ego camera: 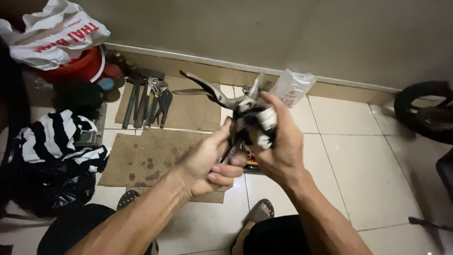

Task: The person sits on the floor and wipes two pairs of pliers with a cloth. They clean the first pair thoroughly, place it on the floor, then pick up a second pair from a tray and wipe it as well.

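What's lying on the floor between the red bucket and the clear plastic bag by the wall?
In the head view, hand tools on a cardboard sheet lie between the red bucket and plastic bag.

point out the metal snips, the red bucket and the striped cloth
metal snips [207,89]: head view, on the upper handle.
red bucket [78,68]: head view, on its side wall.
striped cloth [52,137]: head view, on the middle of the folds.

A makeshift home repair corner: pliers and wrenches [150,101] on cardboard [155,158] over tiled floor [368,170], beside a red bucket [78,66].
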